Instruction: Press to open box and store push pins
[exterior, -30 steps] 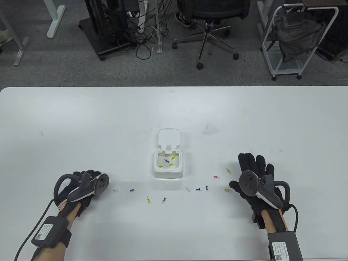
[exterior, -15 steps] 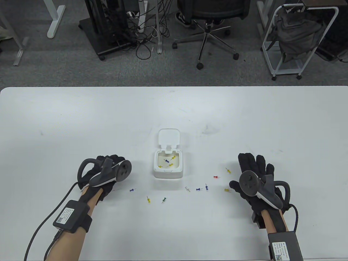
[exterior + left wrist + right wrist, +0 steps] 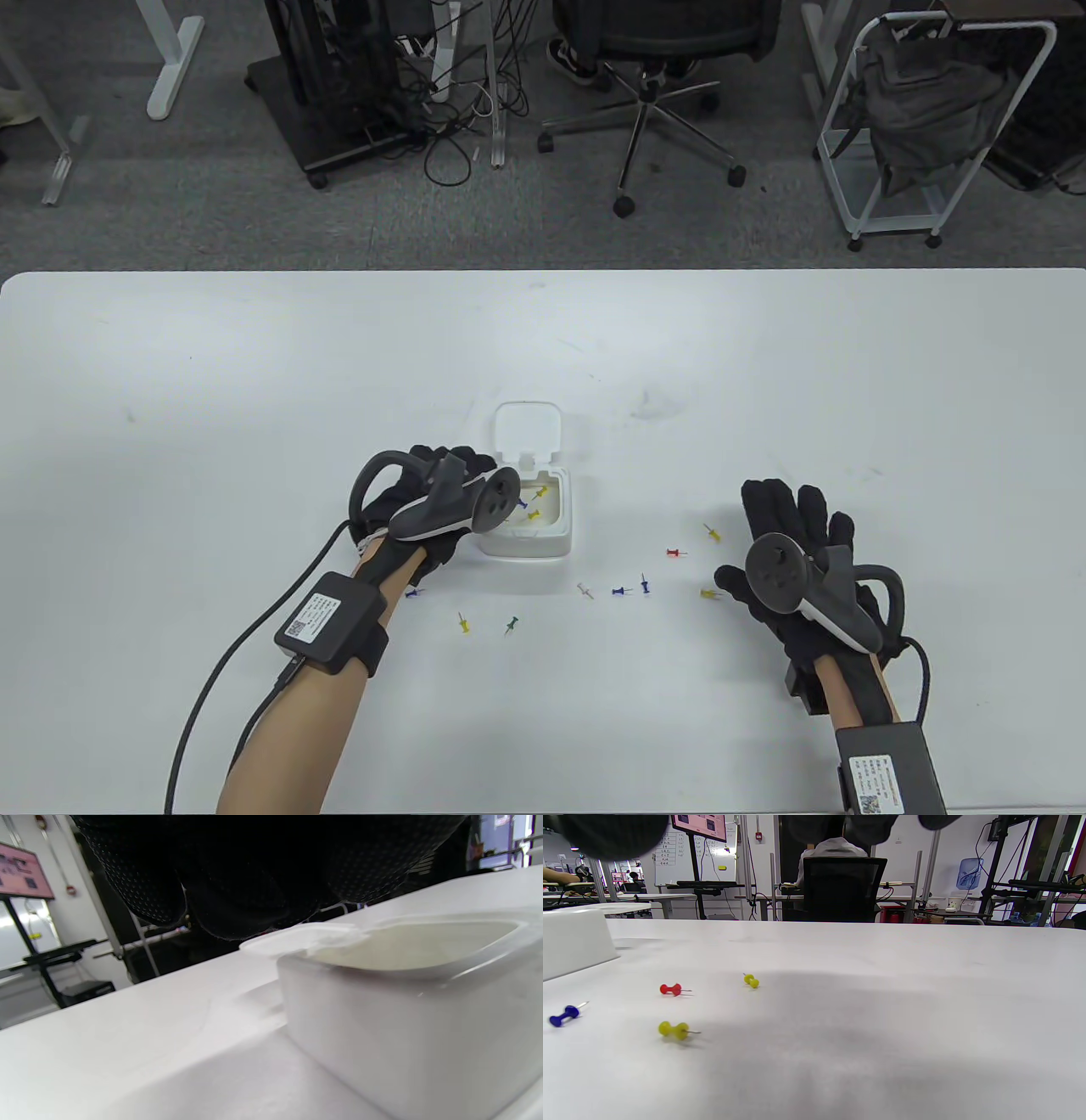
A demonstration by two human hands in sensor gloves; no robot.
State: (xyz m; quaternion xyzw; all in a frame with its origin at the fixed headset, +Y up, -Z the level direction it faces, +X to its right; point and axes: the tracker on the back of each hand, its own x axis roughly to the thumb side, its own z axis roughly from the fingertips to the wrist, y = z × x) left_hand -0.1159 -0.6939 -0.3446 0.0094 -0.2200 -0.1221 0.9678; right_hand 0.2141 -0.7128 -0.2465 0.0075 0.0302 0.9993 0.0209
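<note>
The white box [image 3: 562,518] stands open mid-table, its lid [image 3: 529,429] flipped back. Yellow pins [image 3: 534,514] and a blue one lie inside. My left hand [image 3: 462,467] hovers over the box's left part; in the left wrist view its fingers [image 3: 254,878] are bunched just above the box [image 3: 382,1005] near the lid [image 3: 301,938]. Whether they hold a pin is hidden. My right hand [image 3: 797,518] rests flat on the table, fingers spread, beside a red pin [image 3: 674,553] and two yellow pins [image 3: 713,532].
Loose pins lie in front of the box: white [image 3: 585,590], two blue [image 3: 622,591], yellow [image 3: 463,626], green [image 3: 510,626], and a blue one [image 3: 411,592] by my left forearm. The right wrist view shows red [image 3: 670,989], yellow [image 3: 673,1029] and blue [image 3: 564,1016] pins.
My left hand has moved from the table's lower left up and right to the open box. The white pin that lay near it is out of sight. My right hand has not moved.
</note>
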